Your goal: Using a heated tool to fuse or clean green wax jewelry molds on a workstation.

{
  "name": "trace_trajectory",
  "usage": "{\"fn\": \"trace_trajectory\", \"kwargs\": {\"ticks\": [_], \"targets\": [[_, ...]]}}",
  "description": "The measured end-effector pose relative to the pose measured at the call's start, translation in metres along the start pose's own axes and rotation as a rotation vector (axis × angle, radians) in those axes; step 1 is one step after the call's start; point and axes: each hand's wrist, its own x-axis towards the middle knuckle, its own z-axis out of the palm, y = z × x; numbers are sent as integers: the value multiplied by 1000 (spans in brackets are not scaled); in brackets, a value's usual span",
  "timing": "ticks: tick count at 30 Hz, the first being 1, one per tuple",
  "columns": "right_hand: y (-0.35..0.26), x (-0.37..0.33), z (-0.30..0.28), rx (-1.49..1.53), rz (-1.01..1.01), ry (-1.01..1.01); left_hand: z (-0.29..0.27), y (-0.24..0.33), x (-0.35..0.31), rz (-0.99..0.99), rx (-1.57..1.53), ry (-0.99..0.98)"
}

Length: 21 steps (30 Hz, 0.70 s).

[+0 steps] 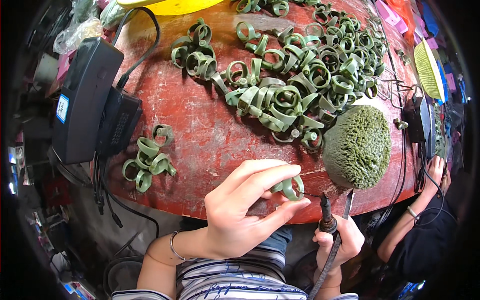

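My left hand pinches a green plastic ring piece between thumb and fingers at the near edge of the red table. A thin wire sticks out from the ring toward the right. My right hand grips a soldering iron upright, its tip just right of the ring, near the wire. A large pile of the same green ring pieces covers the far middle of the table. A small group of them lies at the near left.
A round green sponge-like mound sits right of my hands. A black box with cables lies at the left. Another person's arm reaches in at the right edge. A yellow-green basket and pink pieces stand far right.
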Motion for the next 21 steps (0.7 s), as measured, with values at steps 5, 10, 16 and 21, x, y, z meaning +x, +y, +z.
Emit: {"fn": "trace_trajectory", "kwargs": {"ticks": [5, 10, 16, 21], "targets": [[-1, 1, 0, -11, 4, -2, 4, -2, 0, 5, 10, 64], [-3, 2, -1, -16, 28, -23, 4, -2, 0, 3, 23, 90], [-3, 1, -1, -25, 33, -22, 4, -3, 1, 15, 28, 97], [-2, 0, -1, -9, 42, -24, 5, -3, 1, 5, 10, 104]]}}
